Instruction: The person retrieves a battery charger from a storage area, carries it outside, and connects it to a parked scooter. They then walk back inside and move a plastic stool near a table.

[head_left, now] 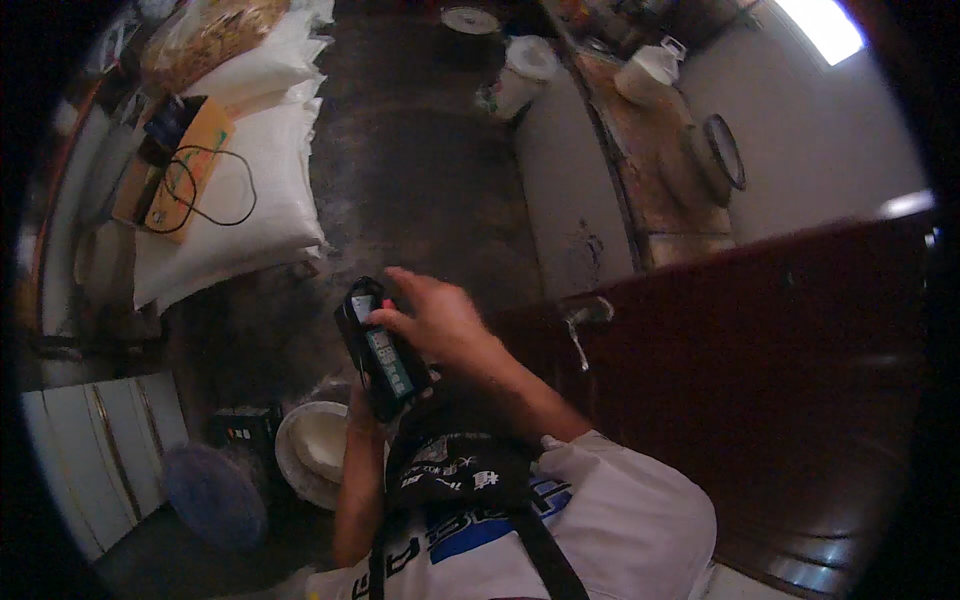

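Observation:
A black handheld device [385,355] with a teal label down its face is held tilted in front of my body. It has a pale patch near its far end and a small pinkish-red spot by its right edge; its exact kind is unclear. My left hand [361,412] grips it from below, with most of the fingers hidden behind it. Over the device's right side, my right hand [437,312] has thumb and forefinger spread apart. That thumb reaches onto the device's upper face, while the remaining fingers are hard to see.
Stacked white sacks [255,200] lie at left, bearing an open cardboard box [190,200] with a looped black cord. A white bucket [527,65] stands far ahead. Close on my right is a dark red door [700,380] with a metal handle [590,312]. A pale basin [300,450] sits lower left.

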`<state>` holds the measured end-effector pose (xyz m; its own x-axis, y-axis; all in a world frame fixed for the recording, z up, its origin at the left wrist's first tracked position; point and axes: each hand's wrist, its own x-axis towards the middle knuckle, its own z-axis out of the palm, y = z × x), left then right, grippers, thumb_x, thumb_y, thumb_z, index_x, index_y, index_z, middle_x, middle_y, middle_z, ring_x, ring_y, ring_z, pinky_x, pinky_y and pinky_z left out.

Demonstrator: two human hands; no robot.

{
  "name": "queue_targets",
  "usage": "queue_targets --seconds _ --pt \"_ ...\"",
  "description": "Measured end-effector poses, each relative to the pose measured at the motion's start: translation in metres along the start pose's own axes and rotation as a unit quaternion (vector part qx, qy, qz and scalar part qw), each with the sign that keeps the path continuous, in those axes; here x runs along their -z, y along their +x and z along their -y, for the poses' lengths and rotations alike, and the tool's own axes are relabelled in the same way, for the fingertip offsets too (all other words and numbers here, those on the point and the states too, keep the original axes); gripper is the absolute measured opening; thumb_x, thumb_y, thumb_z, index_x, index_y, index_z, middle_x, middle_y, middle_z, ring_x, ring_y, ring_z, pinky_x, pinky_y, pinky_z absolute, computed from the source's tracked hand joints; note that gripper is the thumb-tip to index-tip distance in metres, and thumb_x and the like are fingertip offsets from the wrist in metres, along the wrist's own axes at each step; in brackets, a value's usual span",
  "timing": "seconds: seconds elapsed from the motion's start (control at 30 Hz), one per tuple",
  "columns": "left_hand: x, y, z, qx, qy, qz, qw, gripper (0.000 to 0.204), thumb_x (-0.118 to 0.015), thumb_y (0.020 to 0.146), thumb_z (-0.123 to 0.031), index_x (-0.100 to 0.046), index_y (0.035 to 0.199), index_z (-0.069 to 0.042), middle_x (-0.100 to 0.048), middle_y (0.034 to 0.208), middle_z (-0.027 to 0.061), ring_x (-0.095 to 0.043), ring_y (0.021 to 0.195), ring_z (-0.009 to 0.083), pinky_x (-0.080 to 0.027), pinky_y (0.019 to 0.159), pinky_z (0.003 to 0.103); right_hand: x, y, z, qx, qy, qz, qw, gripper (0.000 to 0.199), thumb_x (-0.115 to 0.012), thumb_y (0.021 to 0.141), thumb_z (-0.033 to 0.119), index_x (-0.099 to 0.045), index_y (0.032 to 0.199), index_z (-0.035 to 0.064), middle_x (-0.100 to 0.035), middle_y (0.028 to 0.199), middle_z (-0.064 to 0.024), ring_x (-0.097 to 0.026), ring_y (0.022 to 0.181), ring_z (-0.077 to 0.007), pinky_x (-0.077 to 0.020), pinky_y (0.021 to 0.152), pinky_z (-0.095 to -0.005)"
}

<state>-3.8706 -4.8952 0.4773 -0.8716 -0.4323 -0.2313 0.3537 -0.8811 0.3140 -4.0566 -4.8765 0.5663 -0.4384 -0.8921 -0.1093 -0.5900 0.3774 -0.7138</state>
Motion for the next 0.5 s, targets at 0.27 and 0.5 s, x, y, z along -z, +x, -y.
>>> queue_targets --seconds 0.27,0.5 --pt "0.008 -0.038 0.063 -0.061 -0.038 0.069 0.995 0.091 -0.073 0.083 -0.054 -0.031 0.149 -0.006 -0.051 0.134 0.0227 -0.062 0.105 0.0426 -0.055 0.078 0.055 0.089 -0.138 -0.19 -0.289 -0.233 -0.02 0.928 0.045 -0.065 0.091 0.045 -0.067 0.103 0.0015 -0.07 0.097 -0.0233 -0.067 0.091 -0.0398 -0.0529 0.08 -0.0482" --pt "-0.004 -0.127 0.154 -0.17 -0.096 -0.139 0.971 0.092 -0.069 0.084 -0.057 -0.031 0.148 -0.003 -0.052 0.135 0.0255 -0.06 0.111 0.0465 -0.053 0.088 0.058 0.024 -0.147 -0.265 -0.225 -0.053 -0.051 0.972 0.038 -0.058 0.097 0.037 -0.063 0.099 -0.0014 -0.068 0.095 -0.0266 -0.065 0.091 -0.046 -0.0513 0.076 -0.0499"
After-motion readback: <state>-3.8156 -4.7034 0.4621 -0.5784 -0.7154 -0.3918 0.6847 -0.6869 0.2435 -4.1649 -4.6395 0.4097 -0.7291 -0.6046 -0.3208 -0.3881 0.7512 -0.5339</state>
